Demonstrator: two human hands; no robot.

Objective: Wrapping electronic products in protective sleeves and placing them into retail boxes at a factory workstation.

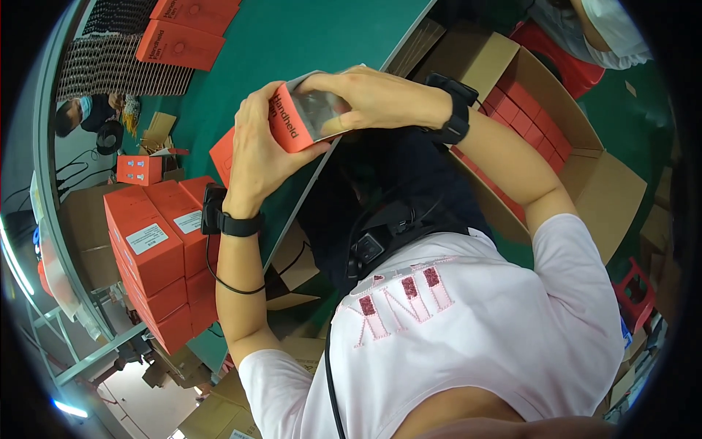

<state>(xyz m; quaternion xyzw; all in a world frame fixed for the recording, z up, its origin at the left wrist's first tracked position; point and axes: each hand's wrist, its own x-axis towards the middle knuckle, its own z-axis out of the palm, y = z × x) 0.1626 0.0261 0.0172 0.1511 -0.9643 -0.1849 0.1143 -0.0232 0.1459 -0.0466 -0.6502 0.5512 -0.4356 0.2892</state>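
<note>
While near table edge (409, 33), box (290, 124) between hands (252, 150) (376, 99).

"What sort of place is this?"
"A packing workshop, by the look of it — green worktable (285, 44), orange boxes (157, 271) stacked alike, an open carton (599, 208) holding rows more."
"Anyone else about?"
"Yes — a person in white (614, 33) near the carton, another person (85, 111) farther off."
</note>
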